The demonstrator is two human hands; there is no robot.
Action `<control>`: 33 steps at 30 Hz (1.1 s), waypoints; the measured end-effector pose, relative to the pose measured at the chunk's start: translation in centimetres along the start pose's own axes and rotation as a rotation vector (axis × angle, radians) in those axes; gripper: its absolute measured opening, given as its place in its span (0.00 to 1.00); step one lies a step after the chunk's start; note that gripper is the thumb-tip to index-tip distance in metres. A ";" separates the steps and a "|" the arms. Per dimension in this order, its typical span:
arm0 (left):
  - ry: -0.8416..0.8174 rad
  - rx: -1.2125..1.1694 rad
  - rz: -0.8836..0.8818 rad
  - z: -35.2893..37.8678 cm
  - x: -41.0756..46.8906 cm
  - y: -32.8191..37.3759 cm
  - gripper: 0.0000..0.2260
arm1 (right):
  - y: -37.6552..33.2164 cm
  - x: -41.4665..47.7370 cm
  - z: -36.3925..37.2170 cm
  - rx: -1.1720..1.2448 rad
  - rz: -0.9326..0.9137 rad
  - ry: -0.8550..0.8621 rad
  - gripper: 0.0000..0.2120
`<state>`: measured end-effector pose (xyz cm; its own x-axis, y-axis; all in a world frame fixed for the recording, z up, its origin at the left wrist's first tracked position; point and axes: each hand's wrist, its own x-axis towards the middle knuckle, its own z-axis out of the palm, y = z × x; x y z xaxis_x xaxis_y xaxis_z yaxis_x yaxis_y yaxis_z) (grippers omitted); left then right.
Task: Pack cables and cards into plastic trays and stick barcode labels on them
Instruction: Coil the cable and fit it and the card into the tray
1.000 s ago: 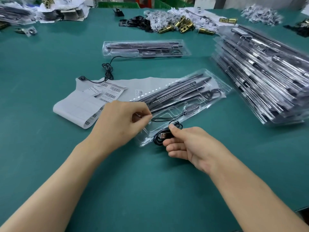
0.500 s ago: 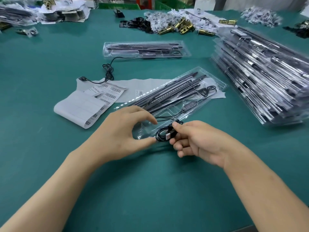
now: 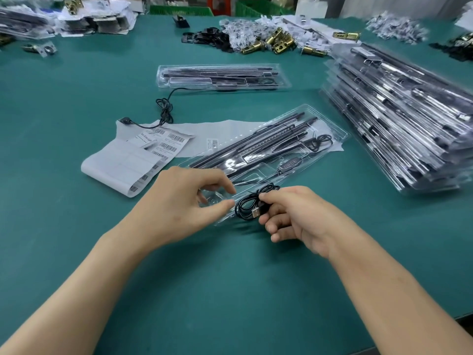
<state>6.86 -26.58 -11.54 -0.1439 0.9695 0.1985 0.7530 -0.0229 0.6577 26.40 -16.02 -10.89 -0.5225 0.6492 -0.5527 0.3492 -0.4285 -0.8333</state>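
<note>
A coiled black cable (image 3: 245, 204) is held at the near end of a clear plastic tray (image 3: 337, 131), just at the tray's front edge, with its silver USB plug (image 3: 256, 213) pointing towards the left hand. The coil is pinched by the right hand (image 3: 294, 216): thumb and forefinger are closed on the loops and the other fingers are curled beneath. The near end of the tray is gripped by the left hand (image 3: 179, 203), its thumb and forefinger curved round the clear plastic. The tray is laid at a slant across the green table (image 3: 230, 278), and long black bars (image 3: 256, 144) and a thin wire with a small controller (image 3: 291, 165) are seen in it. A strip of white paper (image 3: 230, 126) is partly covered by the tray, and a curled sheet of barcode labels (image 3: 120, 167) is spread just to its left. Farther off, a second tray (image 3: 222, 76) is placed crosswise, with a loose black cable (image 3: 163, 108) trailing from it onto the label sheet. A tall, leaning stack of filled trays (image 3: 399, 119) is piled at the right. Brass fittings (image 3: 279, 43) and small bagged parts (image 3: 238, 26) are scattered along the far edge of the table.
</note>
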 end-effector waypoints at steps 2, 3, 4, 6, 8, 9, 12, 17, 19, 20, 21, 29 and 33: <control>-0.004 0.015 -0.009 0.0 0.0 0.1 0.07 | 0.2 0.1 -0.2 0.022 0.002 -0.014 0.13; -0.004 0.020 -0.015 0.0 -0.1 0.2 0.07 | 0.3 0.1 -0.2 0.031 0.000 -0.022 0.14; -0.004 0.022 -0.018 -0.1 -0.1 0.2 0.07 | 0.3 0.2 -0.3 0.033 -0.006 -0.025 0.14; -0.003 0.020 -0.021 -0.1 -0.1 0.2 0.07 | 0.4 0.3 -0.1 0.029 -0.023 -0.015 0.14; 0.001 0.001 -0.027 -0.1 0.0 0.2 0.07 | 0.4 0.5 0.0 0.038 -0.031 -0.005 0.13; 0.004 -0.014 -0.032 -0.1 0.0 0.2 0.07 | 0.4 0.5 0.0 0.042 -0.028 -0.002 0.12; 0.004 -0.051 -0.045 -0.1 0.0 0.1 0.06 | 0.4 0.4 -0.1 0.042 -0.010 0.012 0.11; -0.010 -0.037 -0.031 -0.1 0.0 0.1 0.06 | 0.5 0.8 0.8 0.007 -0.056 0.112 0.12; -0.009 -0.033 -0.035 -0.2 0.0 0.1 0.07 | 0.5 0.9 1.3 -0.010 -0.075 0.162 0.12; -0.008 -0.026 -0.036 -0.3 0.0 0.1 0.07 | 0.6 0.9 1.5 -0.011 -0.085 0.182 0.13; -0.008 -0.016 -0.036 -0.3 0.0 0.2 0.07 | 0.8 0.8 1.7 -0.007 -0.095 0.199 0.13; 0.012 0.017 -0.039 -0.3 -0.2 0.7 0.06 | 0.2 -0.7 0.7 0.234 -0.012 -0.019 0.11; 0.020 0.013 -0.032 -0.2 -0.2 0.6 0.06 | 0.7 -1.0 0.1 0.096 -0.074 0.000 0.09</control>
<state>7.26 -26.84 -11.03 -0.1810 0.9646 0.1919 0.7560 0.0117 0.6545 27.08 -17.07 -10.96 -0.5442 0.6811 -0.4898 0.2339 -0.4375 -0.8682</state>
